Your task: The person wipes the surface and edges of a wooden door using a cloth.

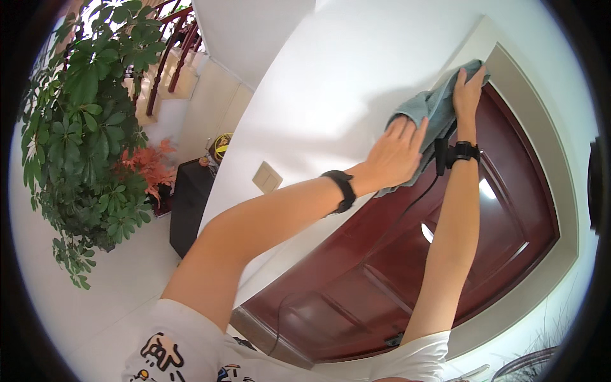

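A grey-green cloth (437, 102) lies against the upper corner of a pale door frame (569, 229). My left hand (398, 150) presses on the cloth's lower part, with some fingertips tucked under a fold. Higher up, my right hand (468, 95) grips the cloth near the frame's corner. Both wrists wear black bands; a black device with a cable (441, 155) sits at the right wristband. Below the cloth is a dark red panelled door (382, 267), closed in its frame.
On the white wall is a beige light switch (267, 177). Further left stand a large leafy plant (86, 138), an orange-red plant (155, 167), a black cabinet (191, 205) and stairs with a dark red railing (167, 62). The black cable hangs across the door.
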`<state>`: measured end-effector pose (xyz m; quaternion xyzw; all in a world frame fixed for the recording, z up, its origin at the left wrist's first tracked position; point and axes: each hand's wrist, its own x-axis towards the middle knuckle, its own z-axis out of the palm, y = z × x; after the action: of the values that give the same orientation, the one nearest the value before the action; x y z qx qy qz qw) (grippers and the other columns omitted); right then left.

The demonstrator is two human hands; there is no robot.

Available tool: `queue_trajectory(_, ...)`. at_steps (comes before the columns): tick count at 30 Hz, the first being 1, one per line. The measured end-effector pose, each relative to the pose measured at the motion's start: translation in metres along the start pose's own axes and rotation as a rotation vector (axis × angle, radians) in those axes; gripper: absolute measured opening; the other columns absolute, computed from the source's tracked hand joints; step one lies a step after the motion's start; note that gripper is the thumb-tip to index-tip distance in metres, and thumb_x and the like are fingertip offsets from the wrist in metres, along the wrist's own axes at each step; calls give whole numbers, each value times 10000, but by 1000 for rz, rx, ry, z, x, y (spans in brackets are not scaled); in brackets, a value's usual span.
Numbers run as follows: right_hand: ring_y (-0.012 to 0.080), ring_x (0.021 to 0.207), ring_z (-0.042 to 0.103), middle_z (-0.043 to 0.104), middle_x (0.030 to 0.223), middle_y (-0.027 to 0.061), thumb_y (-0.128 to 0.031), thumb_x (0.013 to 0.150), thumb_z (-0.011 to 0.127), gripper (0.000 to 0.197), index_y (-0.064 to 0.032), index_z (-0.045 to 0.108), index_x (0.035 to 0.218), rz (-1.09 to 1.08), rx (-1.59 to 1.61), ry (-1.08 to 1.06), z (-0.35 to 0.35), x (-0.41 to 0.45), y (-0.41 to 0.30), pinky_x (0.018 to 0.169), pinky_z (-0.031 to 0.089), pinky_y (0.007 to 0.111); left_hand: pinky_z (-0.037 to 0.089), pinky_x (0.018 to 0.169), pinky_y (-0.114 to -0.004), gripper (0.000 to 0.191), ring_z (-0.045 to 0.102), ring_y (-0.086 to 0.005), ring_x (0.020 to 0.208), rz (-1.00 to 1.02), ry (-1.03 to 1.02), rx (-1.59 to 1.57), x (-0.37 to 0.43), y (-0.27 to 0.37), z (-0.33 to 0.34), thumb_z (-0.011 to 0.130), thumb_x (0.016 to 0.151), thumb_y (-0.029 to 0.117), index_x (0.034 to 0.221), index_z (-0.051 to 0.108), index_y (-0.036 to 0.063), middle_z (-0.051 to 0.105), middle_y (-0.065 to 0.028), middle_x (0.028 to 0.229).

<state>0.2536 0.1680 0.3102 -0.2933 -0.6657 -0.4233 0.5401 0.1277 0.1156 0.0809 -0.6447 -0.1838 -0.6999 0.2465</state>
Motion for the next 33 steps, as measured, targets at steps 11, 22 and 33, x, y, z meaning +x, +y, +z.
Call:
queue_trajectory(11, 382, 1338, 344, 354, 1418, 309, -517, 823, 650, 916, 135, 317, 1374, -7, 88, 88, 7, 3, -3, 1095, 276, 381, 369, 1000, -384, 683, 473, -342, 1151, -21, 44, 123, 12, -5, 67, 557, 769, 154, 1358, 354, -125, 505, -224, 1202)
queue_trajectory(22, 341, 1349, 347, 327, 1468, 238, -604, 754, 676, 1058, 26, 215, 1468, 278, 140, 23, 4, -12, -10, 1084, 293, 388, 324, 1067, -446, 607, 466, -374, 1196, -129, 44, 204, -12, 4, 68, 490, 835, 103, 1378, 329, -115, 506, -242, 1236)
queue_trajectory(33, 314, 1335, 356, 332, 1441, 283, -365, 838, 700, 908, 92, 197, 1440, 238, 221, -15, 0, -129, -43, 1097, 266, 336, 374, 1025, -424, 628, 520, -336, 1156, -165, -63, 225, -118, 19, 52, 520, 825, 103, 1409, 343, -47, 546, -209, 1227)
